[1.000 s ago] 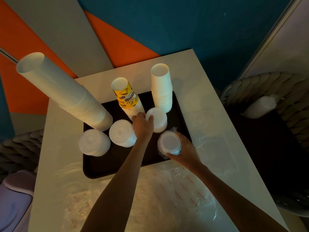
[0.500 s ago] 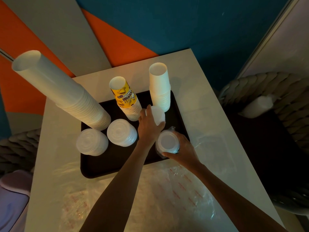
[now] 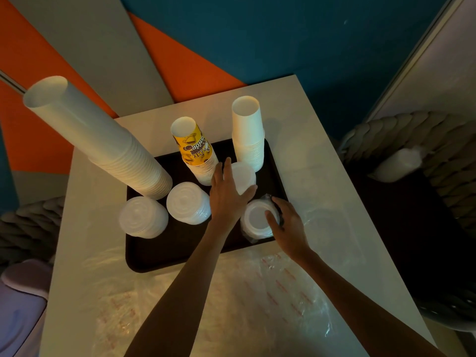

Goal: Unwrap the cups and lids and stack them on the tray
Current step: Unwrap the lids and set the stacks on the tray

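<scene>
Fingers (image 3: 271, 218) of the right hand (image 3: 288, 225) curl round the wrapped lids (image 3: 256, 222), which stand upright at the lower right corner of the tray (image 3: 180, 256). Just up-left, the left hand (image 3: 229, 194) lies splayed, fingers straight, against the bare lid stack (image 3: 243, 176), seemingly steadying it as the landing spot.

Café seating corner: branded cup stack (image 3: 195, 150) on serving tray (image 3: 167, 251), small table (image 3: 304, 150), woven chair (image 3: 412, 135), colour-block wall (image 3: 283, 34).

Cups (image 3: 247, 135), lids (image 3: 188, 203) stacked upright on tray (image 3: 180, 256).
</scene>
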Available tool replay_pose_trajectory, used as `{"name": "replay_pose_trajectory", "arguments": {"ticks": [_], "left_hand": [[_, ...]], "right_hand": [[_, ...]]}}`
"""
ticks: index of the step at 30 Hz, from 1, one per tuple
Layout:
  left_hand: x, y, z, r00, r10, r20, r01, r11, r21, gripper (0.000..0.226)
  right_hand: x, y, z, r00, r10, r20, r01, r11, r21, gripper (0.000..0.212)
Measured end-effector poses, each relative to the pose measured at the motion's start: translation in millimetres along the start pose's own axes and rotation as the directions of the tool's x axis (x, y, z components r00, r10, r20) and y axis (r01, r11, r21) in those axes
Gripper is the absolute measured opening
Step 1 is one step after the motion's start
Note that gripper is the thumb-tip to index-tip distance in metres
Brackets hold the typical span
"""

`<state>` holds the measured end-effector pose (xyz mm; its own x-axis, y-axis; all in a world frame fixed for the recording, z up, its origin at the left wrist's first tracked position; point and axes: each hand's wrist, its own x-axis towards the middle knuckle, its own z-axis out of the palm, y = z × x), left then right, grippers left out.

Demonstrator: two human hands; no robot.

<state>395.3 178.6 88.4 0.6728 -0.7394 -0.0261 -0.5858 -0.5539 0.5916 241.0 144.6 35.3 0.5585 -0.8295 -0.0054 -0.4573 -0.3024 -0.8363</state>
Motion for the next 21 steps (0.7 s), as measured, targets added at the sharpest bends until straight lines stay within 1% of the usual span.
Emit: {"name": "replay_pose_trajectory", "arguments": {"ticks": [2,3,4,5,7,9,10,11,15,18,21], "left_hand": [[-14,2,-3,0.985,0.014,-0.175,-0.039,0.989,-0.141,0.062],[-23,2,-2,0.971,-0.009,-0.239,-0.042,0.978,-0.206,0.05],[-32,1,-1,0.963,-0.059,-0.264,-0.017,0.961,-0.276,0.04],[-40,0,2,0.961,-0.128,-0.244,0.037,0.937,-0.348,0.034],[-52,-5,12,0.953,-0.286,-0.097,0.217,0.872,-0.44,0.033],[-59,-15,27,0.91,-0.404,0.092,0.404,0.814,-0.416,0.045],[-61,-20,33,0.886,-0.435,0.16,0.462,0.8,-0.384,0.049],[-61,-23,39,0.872,-0.445,0.204,0.489,0.796,-0.356,0.05],[-57,-28,51,0.853,-0.437,0.286,0.511,0.811,-0.285,0.052],[-55,-26,48,0.86,-0.422,0.286,0.5,0.81,-0.308,0.049],[-58,-20,40,0.871,-0.398,0.288,0.484,0.797,-0.361,0.045]], "right_hand": [[4,0,0,0.998,0.041,-0.039,-0.041,0.999,-0.005,0.044],[7,-1,1,0.996,0.078,-0.034,-0.078,0.997,-0.008,0.039],[9,-2,3,0.993,0.119,-0.012,-0.119,0.993,-0.015,0.038],[11,-3,4,0.988,0.152,0.013,-0.152,0.988,-0.023,0.037],[13,-7,8,0.977,0.205,0.065,-0.203,0.979,-0.037,0.036],[13,-10,10,0.965,0.245,0.091,-0.242,0.969,-0.045,0.035],[13,-12,10,0.959,0.265,0.098,-0.262,0.964,-0.046,0.035],[13,-13,11,0.953,0.284,0.1,-0.281,0.959,-0.046,0.034],[14,-17,11,0.926,0.358,0.121,-0.36,0.933,-0.006,0.036],[15,-23,9,0.902,0.409,0.141,-0.418,0.908,0.037,0.039],[13,-29,3,0.891,0.432,0.139,-0.444,0.893,0.07,0.045]]}}
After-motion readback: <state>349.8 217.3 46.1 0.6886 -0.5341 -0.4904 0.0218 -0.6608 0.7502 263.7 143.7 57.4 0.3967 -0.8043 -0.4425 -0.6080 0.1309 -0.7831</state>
